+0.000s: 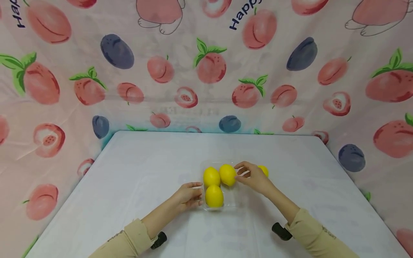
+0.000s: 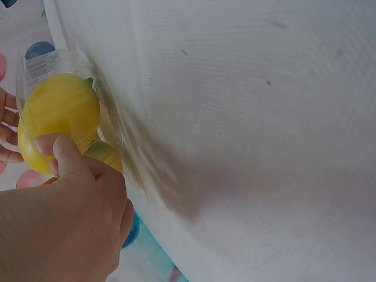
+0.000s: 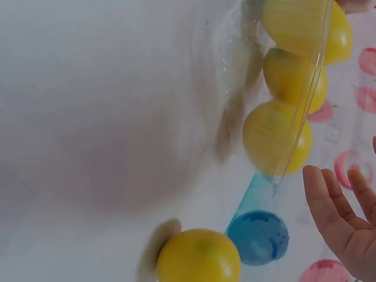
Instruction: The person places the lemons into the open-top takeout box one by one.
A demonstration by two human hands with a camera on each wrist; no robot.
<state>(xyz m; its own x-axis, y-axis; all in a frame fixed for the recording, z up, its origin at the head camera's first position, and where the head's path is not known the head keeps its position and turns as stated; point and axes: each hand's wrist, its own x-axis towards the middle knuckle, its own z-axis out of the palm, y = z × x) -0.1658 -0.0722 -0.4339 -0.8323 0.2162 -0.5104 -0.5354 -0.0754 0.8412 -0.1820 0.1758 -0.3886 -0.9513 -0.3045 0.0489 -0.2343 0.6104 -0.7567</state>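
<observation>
A clear plastic container (image 1: 229, 203) holds three lemons: one at back left (image 1: 211, 176), one at back right (image 1: 228, 175) and one in front (image 1: 214, 196). My left hand (image 1: 188, 195) grips the container's left side, its thumb at the wall in the left wrist view. Over the right rim, my right hand (image 1: 253, 176) reaches toward the back right lemon with fingers spread and nothing held. The right wrist view shows those fingertips (image 3: 311, 173) just off the container's edge. Another lemon (image 1: 263, 170) lies on the table behind the right hand, partly hidden by it.
A white cloth covers the table (image 1: 145, 161). Behind and beside it hangs a fruit-printed curtain (image 1: 180, 43). A black wrist device (image 1: 159, 240) shows under the left sleeve, and another black device (image 1: 281, 231) under the right one.
</observation>
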